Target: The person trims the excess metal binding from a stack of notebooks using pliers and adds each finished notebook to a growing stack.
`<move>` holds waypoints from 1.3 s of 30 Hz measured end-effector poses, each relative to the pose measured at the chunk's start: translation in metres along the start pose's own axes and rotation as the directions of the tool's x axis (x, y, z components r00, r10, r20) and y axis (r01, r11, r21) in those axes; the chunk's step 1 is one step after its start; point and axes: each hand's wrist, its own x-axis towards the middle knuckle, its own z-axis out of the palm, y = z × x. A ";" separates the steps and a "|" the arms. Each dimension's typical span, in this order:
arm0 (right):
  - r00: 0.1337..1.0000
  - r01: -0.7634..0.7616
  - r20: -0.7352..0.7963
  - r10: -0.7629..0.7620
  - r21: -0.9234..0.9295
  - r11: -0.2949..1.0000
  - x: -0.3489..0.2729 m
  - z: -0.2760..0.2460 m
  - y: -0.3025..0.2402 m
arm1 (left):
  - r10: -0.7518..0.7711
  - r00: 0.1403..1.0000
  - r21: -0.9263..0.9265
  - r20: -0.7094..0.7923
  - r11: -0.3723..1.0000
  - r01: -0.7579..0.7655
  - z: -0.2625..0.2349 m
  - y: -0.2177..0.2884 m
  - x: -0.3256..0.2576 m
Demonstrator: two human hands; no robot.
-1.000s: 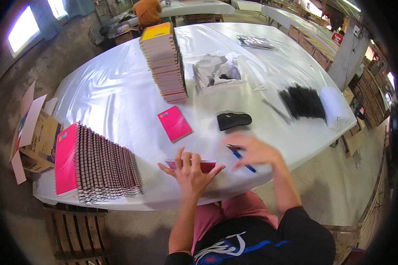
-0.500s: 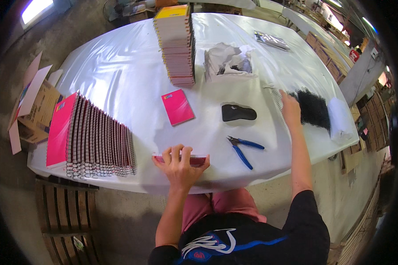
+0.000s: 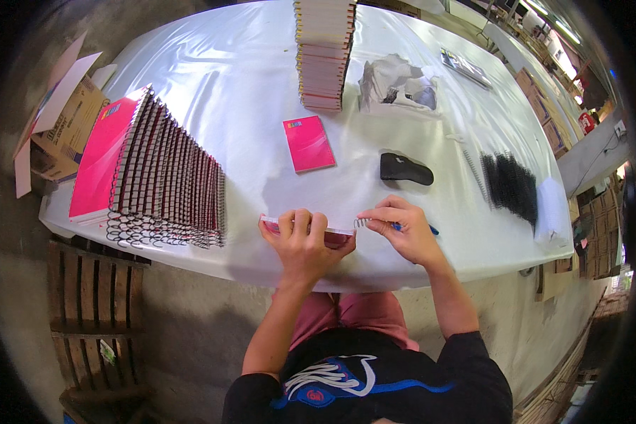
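My left hand [image 3: 304, 239] grips a thin pink notebook block [image 3: 336, 237] held on edge at the near rim of the white table [image 3: 212, 92]. At the block's right end my right hand [image 3: 401, 228] pinches a short wire spiral [image 3: 362, 222] against it. Blue-handled pliers [image 3: 430, 230] lie partly under my right hand. A loose pink notebook [image 3: 308, 143] lies flat just beyond my hands.
A slanted row of several bound pink spiral notebooks [image 3: 155, 177] lies at the left. A tall stack of unbound blocks [image 3: 324, 49] stands at the back. A black pouch [image 3: 405, 169], a heap of black spirals [image 3: 512, 185], a crumpled bag [image 3: 397, 83], an open carton [image 3: 63, 120] and a wooden pallet [image 3: 95, 304] surround them.
My right hand came back from the black spirals at the far right and now holds a wire spiral at the block's end. My left hand stayed on the block.
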 end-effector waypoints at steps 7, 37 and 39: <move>0.960 -0.146 0.263 0.095 0.185 0.972 0.004 -0.004 -0.003 | -0.017 0.999 -0.003 0.039 1.000 0.017 -0.004 -0.001 0.000; 0.991 -0.022 0.125 0.038 -0.133 0.991 0.018 -0.020 0.028 | -0.016 0.992 -0.197 0.127 0.980 0.041 -0.007 -0.010 0.000; 0.998 0.009 -0.055 -0.033 -0.388 0.922 0.023 -0.032 0.050 | 0.011 0.994 -0.221 0.106 0.975 0.013 -0.009 -0.011 0.003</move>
